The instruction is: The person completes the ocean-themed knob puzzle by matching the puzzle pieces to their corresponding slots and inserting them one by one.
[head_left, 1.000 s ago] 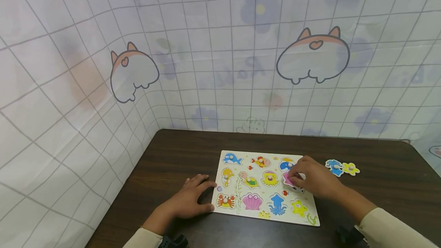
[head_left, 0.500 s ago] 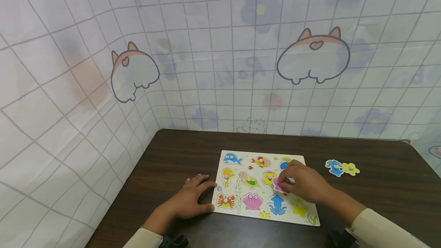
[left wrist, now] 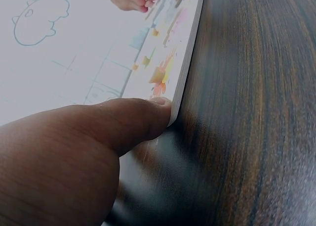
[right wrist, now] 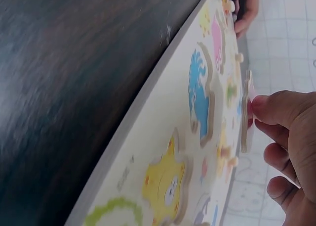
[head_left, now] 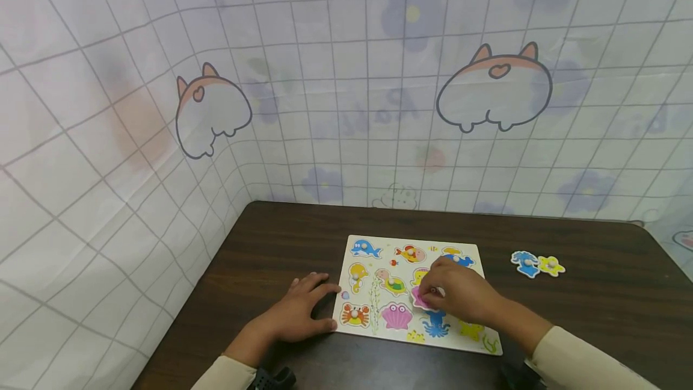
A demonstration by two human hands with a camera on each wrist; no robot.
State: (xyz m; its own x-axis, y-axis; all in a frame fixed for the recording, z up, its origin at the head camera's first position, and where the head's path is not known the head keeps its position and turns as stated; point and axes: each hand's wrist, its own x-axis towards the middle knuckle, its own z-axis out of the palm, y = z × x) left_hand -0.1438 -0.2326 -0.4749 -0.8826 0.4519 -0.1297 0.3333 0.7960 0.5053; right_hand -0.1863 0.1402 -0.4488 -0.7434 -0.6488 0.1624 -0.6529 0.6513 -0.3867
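Note:
My right hand (head_left: 460, 290) pinches a pink shell-shaped puzzle piece (head_left: 418, 300) with thumb and fingers, above the middle of the wooden puzzle board (head_left: 387, 245). In the right wrist view the piece (right wrist: 246, 117) shows edge-on, raised off the board. To its lower left in the head view lies the pink shell recess (head_left: 397, 316). Beside that are the blue squid recess (head_left: 435, 324) and the yellow star recess (head_left: 470, 330), partly behind my right hand. My left hand (head_left: 295, 312) rests at the board's left edge, its thumb (left wrist: 143, 118) touching the corner.
A blue squid piece (head_left: 525, 263) and a yellow star piece (head_left: 552, 266) lie on the dark wooden table (head_left: 292, 239), right of the board. Several knobbed pieces sit in the board, such as the crab (head_left: 354, 315) and turtle (head_left: 392, 283). A patterned curtain (head_left: 346, 155) hangs behind.
My right hand has carried the pink shell piece leftward and slightly toward me, from the board's right side to its middle. My left hand has stayed in place.

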